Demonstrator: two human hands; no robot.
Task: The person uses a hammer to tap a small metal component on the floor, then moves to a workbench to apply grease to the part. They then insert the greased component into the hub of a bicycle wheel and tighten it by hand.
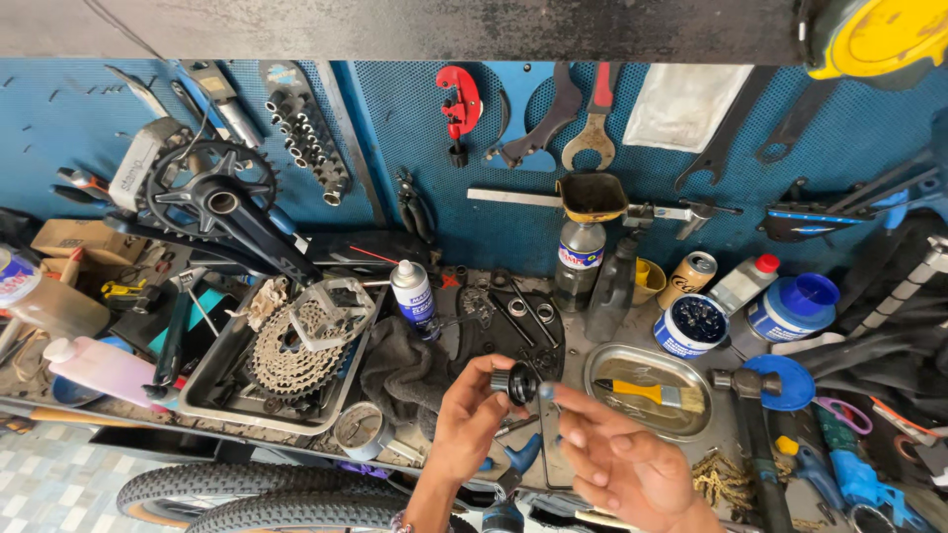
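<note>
My left hand [466, 424] holds a small black round bearing cup [516, 381] between thumb and fingertips, above the front of the workbench. My right hand [620, 461] hovers just to its right with fingers spread and the index tip close to the part, holding nothing. Below the hands lie a dark rag [405, 367] and a blue-handled tool [520, 456].
A grey tray [223, 387] holds a cassette sprocket and a pedal. A crank arm with chainring [212, 202] rests at the back left. Spray can [413, 292], bottle [580, 259], blue tubs [790, 308], metal dish with brush [647, 395], hammer [749, 415]. Pegboard tools hang behind. A bike tyre [257, 494] sits below.
</note>
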